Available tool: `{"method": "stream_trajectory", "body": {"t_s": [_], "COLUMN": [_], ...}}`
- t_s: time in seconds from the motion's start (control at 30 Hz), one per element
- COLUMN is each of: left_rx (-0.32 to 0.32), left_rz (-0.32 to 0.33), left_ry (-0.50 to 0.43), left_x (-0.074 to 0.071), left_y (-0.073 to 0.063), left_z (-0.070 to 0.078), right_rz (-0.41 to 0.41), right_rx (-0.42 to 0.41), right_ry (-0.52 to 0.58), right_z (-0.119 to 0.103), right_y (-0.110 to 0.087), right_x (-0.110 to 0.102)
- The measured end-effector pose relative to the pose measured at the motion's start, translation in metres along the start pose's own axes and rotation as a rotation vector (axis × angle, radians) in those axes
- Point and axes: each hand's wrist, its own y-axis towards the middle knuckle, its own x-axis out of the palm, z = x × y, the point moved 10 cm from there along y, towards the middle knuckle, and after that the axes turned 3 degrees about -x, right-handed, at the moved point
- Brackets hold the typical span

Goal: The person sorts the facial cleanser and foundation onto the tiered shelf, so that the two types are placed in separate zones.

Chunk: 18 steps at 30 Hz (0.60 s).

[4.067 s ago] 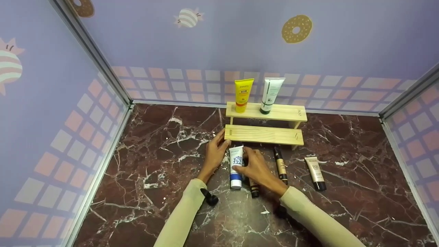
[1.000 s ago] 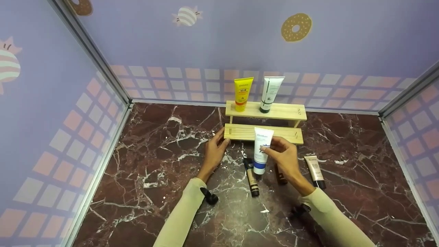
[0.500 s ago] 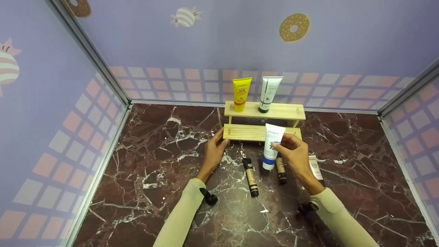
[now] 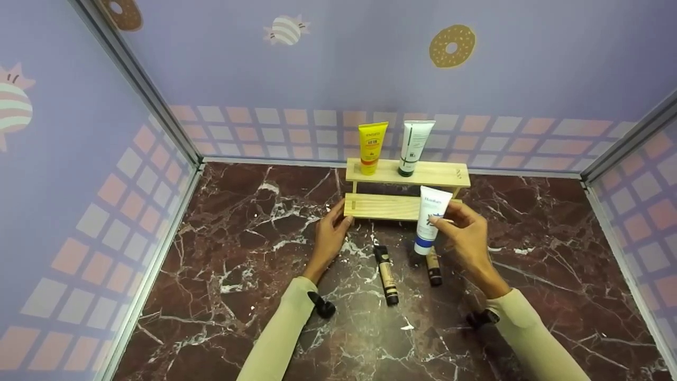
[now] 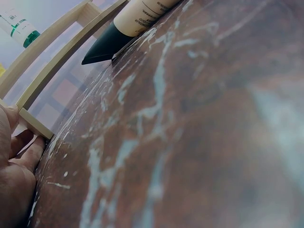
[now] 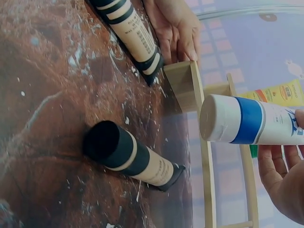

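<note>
My right hand (image 4: 468,241) pinches a white squeeze tube (image 4: 433,202) with a blue band, cap end down, in front of the lower shelf of a small two-tier wooden rack (image 4: 381,206). The right wrist view shows this tube's white cap (image 6: 221,118) hanging free, clear of the shelf. With thumb and fingers, my left hand (image 4: 330,238) grips the rack's lower left end; the left wrist view shows those fingers (image 5: 31,154) by the leg. On the upper shelf stand a yellow tube (image 4: 373,148) and a white tube with green markings (image 4: 415,148).
Two tan-and-black tubes, one left (image 4: 387,275) and one right (image 4: 434,270), lie on the dark red marbled table (image 4: 254,317) before the rack. Patterned lilac walls (image 4: 338,69) enclose the back and both sides.
The white-and-blue tube has been lifted from the table's left part and carried right and up toward the lower shelf's right end. The beige BB tube is now hidden behind my right hand.
</note>
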Motion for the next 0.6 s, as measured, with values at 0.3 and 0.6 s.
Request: {"method": "stream_trajectory", "body": {"t_s": [0.3, 0.6], "left_rx": [0.0, -0.01], "left_rz": [-0.009, -0.012], "left_ry": [-0.039, -0.026], "left_x": [0.001, 0.001], "left_y": [0.0, 0.001], "left_z": [-0.001, -0.003], "right_rz": [0.039, 0.07], "right_rx": [-0.026, -0.079], "right_ry": [-0.007, 0.061], "right_z": [-0.004, -0.013], "right_y": [0.007, 0.017], "right_x": [-0.012, -0.018]}}
